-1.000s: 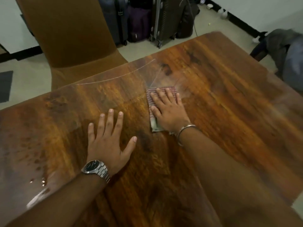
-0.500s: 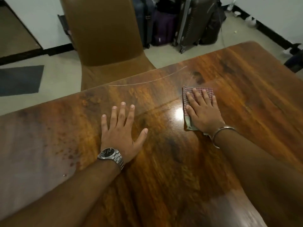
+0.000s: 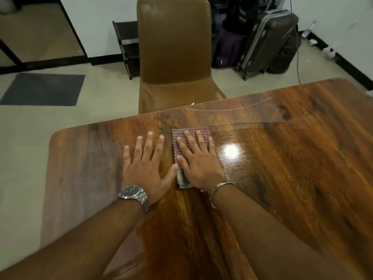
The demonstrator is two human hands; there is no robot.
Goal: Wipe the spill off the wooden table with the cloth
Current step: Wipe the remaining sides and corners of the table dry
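Note:
The wooden table [image 3: 292, 158] has a glossy top. A red-and-white checked cloth [image 3: 177, 132], folded, lies flat on it near the far edge. My right hand [image 3: 198, 164] presses flat on the cloth with fingers spread and wears a metal bangle. My left hand [image 3: 145, 168], with a wristwatch, lies flat on the bare wood just left of it, its thumb touching the cloth's edge. A faint wet arc [image 3: 252, 123] curves across the wood to the right of the cloth. I cannot make out any pooled liquid.
A brown chair [image 3: 175, 57] stands pushed against the table's far edge. Behind it are suitcases [image 3: 268, 41] and a black rack [image 3: 127, 47]. A dark mat [image 3: 42, 89] lies on the floor at the left. The table's rounded left corner [image 3: 54, 136] is close to my left hand.
My right hand has slid the cloth leftward until it meets my left thumb. My left hand has stayed flat on the wood. The view has swung left and up.

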